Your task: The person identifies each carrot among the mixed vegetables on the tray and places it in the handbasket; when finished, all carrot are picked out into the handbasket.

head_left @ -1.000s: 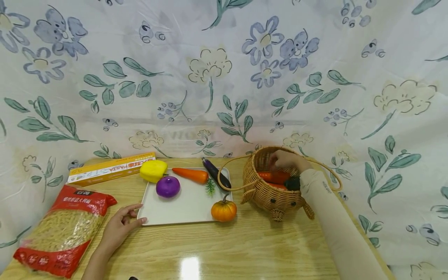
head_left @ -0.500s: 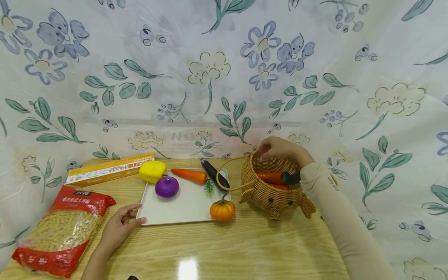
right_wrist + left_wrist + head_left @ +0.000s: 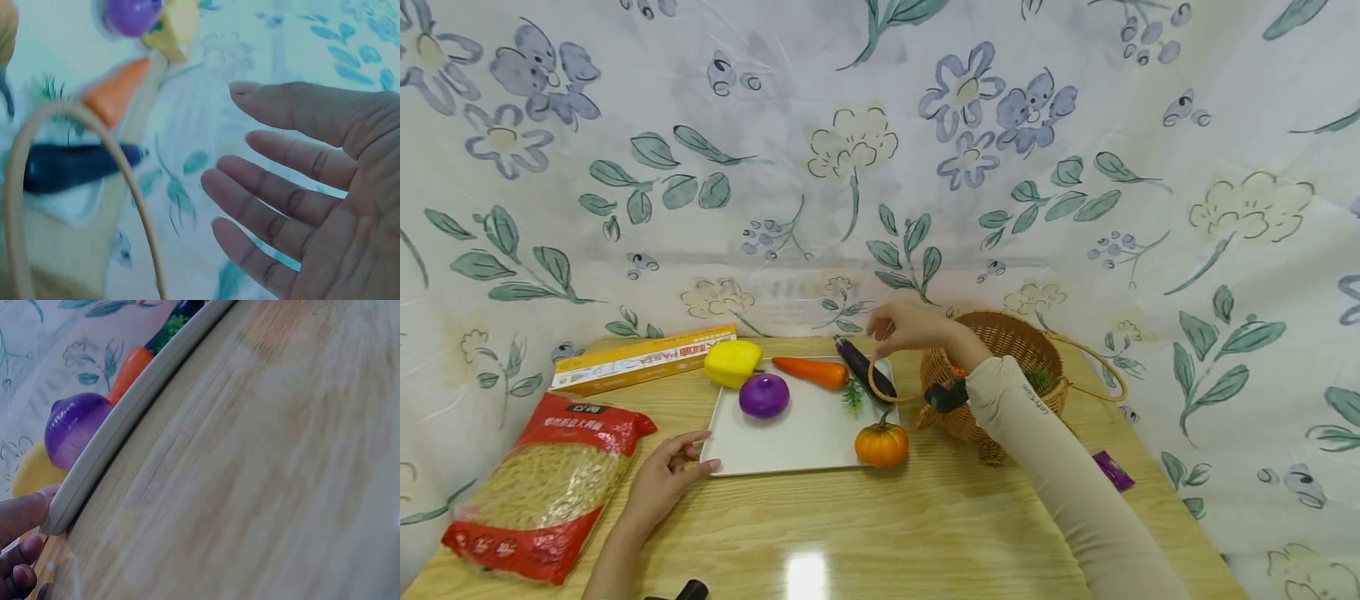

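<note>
My left hand (image 3: 662, 475) holds the front left corner of a white tray (image 3: 775, 450), its thumb and forefinger at the rim. On this tray lie an orange carrot (image 3: 811, 372), a purple onion (image 3: 764, 396) and a dark eggplant (image 3: 861, 367). A yellow bell-pepper-like vegetable (image 3: 732, 363) overlaps the back left corner, and a small orange pumpkin (image 3: 882, 443) the front right one. Fingers apart and holding nothing, my right hand (image 3: 325, 169) hovers near the eggplant. In the head view it overlaps the tip of a wicker basket's (image 3: 1037, 342) looped handle (image 3: 134, 169).
The basket stands right of the tray; a bit of red and some green fronds (image 3: 1041, 382) show inside. A red pasta bag (image 3: 550, 492) and a pasta box (image 3: 647, 360) lie left. A purple packet (image 3: 1112, 471) lies at the table's right.
My right hand has come up out of the basket and moved left, past its rim, toward the tray's back right corner. The left hand has stayed at the tray corner.
</note>
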### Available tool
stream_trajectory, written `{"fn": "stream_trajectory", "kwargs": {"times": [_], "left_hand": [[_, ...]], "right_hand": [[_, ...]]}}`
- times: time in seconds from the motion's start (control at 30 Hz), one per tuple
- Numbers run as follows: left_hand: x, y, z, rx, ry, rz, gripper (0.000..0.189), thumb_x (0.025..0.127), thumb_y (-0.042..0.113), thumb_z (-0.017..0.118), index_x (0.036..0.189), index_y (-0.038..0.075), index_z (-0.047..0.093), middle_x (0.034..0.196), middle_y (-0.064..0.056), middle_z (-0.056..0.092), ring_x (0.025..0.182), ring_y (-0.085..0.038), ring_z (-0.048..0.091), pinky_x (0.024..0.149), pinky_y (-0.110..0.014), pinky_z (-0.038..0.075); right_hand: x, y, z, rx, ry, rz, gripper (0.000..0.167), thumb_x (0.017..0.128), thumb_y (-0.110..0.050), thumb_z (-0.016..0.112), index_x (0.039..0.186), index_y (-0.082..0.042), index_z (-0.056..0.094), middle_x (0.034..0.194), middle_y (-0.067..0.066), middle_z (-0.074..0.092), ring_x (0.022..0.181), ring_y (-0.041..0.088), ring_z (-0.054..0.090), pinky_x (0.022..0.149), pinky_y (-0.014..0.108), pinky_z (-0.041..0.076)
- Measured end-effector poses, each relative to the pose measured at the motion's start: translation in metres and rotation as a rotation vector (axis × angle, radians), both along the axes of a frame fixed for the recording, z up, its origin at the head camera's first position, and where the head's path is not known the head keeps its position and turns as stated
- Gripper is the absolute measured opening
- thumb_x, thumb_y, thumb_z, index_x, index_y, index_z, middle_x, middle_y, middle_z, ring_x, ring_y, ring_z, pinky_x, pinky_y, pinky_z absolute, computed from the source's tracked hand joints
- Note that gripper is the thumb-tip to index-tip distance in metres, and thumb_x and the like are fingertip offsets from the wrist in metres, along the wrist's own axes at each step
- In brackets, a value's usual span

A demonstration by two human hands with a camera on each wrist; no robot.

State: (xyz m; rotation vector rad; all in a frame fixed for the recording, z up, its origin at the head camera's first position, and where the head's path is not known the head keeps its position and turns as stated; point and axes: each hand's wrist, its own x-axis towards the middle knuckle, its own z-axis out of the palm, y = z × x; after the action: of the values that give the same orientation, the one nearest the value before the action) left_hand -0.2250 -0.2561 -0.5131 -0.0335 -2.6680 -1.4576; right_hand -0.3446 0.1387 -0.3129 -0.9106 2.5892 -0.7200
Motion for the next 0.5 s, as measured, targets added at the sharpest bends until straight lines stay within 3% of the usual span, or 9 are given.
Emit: {"fn": "stream_trajectory", "kwargs": {"times": [0.17, 0.33, 0.5], "left_hand": [[-0.001, -0.001, -0.002, -0.004, -0.002, 0.002, 0.053, 0.085, 0.023, 0.079, 0.131, 0.005, 0.062, 0.099, -0.006, 0.055, 0.063, -0.008, 0.038, 0.057, -0.027, 0.034], [-0.001, -0.002, -0.003, -0.001, -0.006, 0.000, 0.053, 0.084, 0.023, 0.079, 0.131, 0.005, 0.062, 0.100, -0.007, 0.055, 0.064, -0.008, 0.038, 0.057, -0.027, 0.035], [-0.001, -0.003, -0.003, 0.000, -0.010, 0.005, 0.053, 0.084, 0.024, 0.080, 0.131, 0.005, 0.062, 0.101, -0.007, 0.055, 0.065, -0.008, 0.038, 0.058, -0.026, 0.035]], "right_hand": [[-0.009, -0.031, -0.020, 0.036, 0.020, -0.046, 0.033, 0.088, -0.014, 0.073, 0.117, 0.000, 0.064, 0.119, 0.017, 0.066, 0.110, 0.027, 0.061, 0.096, 0.038, 0.050], [-0.020, -0.051, -0.040, 0.115, 0.100, -0.107, 0.034, 0.089, -0.018, 0.074, 0.117, -0.002, 0.065, 0.120, 0.016, 0.066, 0.109, 0.026, 0.061, 0.096, 0.037, 0.049], [-0.028, -0.069, -0.057, 0.130, 0.074, -0.117, 0.037, 0.087, -0.017, 0.076, 0.118, 0.000, 0.065, 0.117, 0.017, 0.066, 0.104, 0.027, 0.061, 0.093, 0.038, 0.050]]}}
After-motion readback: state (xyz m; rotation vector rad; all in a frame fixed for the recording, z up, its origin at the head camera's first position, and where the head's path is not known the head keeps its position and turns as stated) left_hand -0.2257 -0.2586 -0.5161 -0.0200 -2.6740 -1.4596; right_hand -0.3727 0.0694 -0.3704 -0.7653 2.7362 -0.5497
